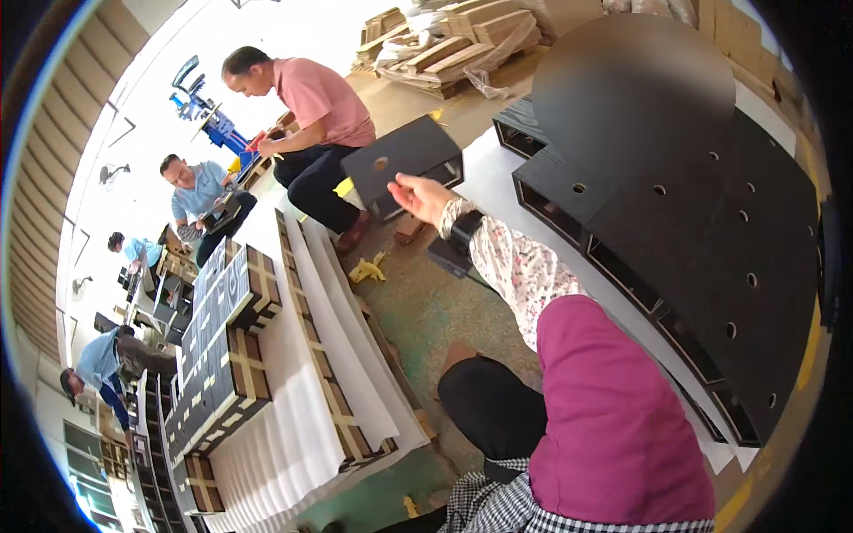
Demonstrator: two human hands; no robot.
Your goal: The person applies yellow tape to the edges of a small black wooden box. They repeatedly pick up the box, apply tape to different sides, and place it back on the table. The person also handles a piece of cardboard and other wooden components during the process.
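My right hand (422, 197) reaches out toward the left, with a dark watch on the wrist and a floral sleeve below it. It is closed on a black rectangular box (362, 169) with a round hole in its broad face and an opening at its right end. My fingers overlap the box's lower right part; those behind it are hidden. Below my wrist, another dark box (449, 256) shows partly, low by the floor. My left hand is not in the picture.
Many black boxes with round holes (693, 231) stand in rows on white sheeting at right. Taped black boxes (218, 355) rest on a foam-covered stack (275, 426) at left. A person in pink (320, 98) and one in light blue (200, 191) sit working beyond; wood bundles (453, 44) lie behind.
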